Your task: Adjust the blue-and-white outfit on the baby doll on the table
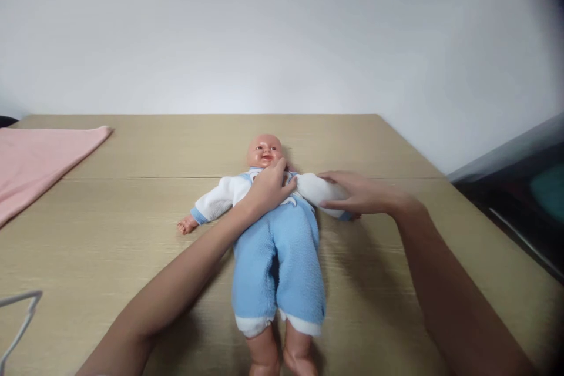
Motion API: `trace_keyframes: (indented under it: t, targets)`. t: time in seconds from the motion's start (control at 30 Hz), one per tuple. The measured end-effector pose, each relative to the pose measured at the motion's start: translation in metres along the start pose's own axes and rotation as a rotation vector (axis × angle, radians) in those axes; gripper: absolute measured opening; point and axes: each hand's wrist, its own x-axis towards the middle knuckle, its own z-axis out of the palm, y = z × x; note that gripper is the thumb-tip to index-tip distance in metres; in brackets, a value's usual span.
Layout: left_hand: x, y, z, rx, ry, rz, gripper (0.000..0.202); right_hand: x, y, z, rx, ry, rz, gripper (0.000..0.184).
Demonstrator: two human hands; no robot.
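A baby doll (275,258) in light blue trousers and a white and blue top lies on its back on the table, head toward the wall. My left hand (271,188) rests across its upper chest just below the chin, fingers and thumb bent around the top near the shoulder. With thumb and fingers on either side, my right hand (356,191) grips the white sleeve (317,189) on the doll's right-hand side in view. That doll hand is mostly hidden. The other sleeve (215,198) stretches out to the left, its small hand bare.
A pink cloth (44,161) lies at the table's left side. A thin white wire-like frame (30,305) shows at the lower left edge. The wooden table (167,147) meets a pale wall behind. Dark objects (520,200) stand beyond its right edge.
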Motion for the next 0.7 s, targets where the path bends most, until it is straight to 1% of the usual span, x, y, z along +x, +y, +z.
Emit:
trace_keyframes:
  t: [0.07,0.1,0.13,0.2,0.3,0.4,0.5,0.6,0.7]
  targets:
    - [0.000,0.003,0.001,0.068,0.003,0.024,0.016,0.009,-0.009,0.016,-0.037,0.131,-0.171,0.059]
    - [-0.001,0.004,0.002,0.109,0.007,0.037,0.017,0.015,-0.012,0.025,-0.039,0.172,-0.238,0.051]
    - [-0.001,0.005,0.003,0.146,0.011,0.047,0.017,0.020,-0.014,0.033,-0.027,0.193,-0.289,0.047]
    - [0.000,0.006,0.005,0.186,0.015,0.048,0.014,0.027,-0.017,0.046,0.033,0.197,-0.337,0.044]
    - [0.002,0.003,0.008,0.152,0.018,0.024,0.013,0.030,-0.018,0.054,0.140,0.161,-0.302,0.045]
    - [0.004,-0.001,0.007,0.090,0.033,0.001,0.018,0.027,-0.016,0.047,0.158,0.145,-0.217,0.040]
    - [0.003,-0.003,0.005,0.030,0.073,-0.015,0.019,0.025,-0.008,0.034,0.068,0.085,-0.123,0.032]
    - [0.003,-0.002,0.003,-0.011,0.097,-0.018,0.022,0.024,0.002,0.022,-0.041,0.005,-0.053,0.036]
    - [0.004,-0.002,0.002,-0.025,0.089,-0.011,0.023,0.022,0.006,0.019,-0.079,-0.046,-0.054,0.043]
